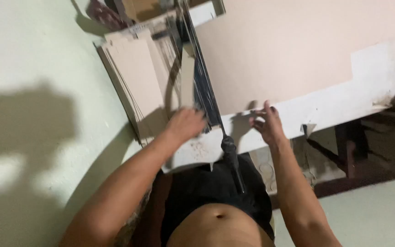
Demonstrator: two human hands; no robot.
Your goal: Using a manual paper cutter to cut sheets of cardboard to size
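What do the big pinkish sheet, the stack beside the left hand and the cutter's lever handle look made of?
Big sheet: likely thin card or paperboard, matte pale pink, lying flat and uncreased.
Stack: same kind of board, beige and matte; layered edges show along its side.
Lever handle: dark grip, perhaps rubber or plastic; too blurred to tell.

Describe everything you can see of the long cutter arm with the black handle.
The cutter arm is a long, dark, thin metal blade lever running from the far end of the white table toward the person. It ends in a black handle that juts past the table's near edge. It lies low between the cardboard stack and the big beige sheet. The left hand rests beside it; neither hand holds the handle.
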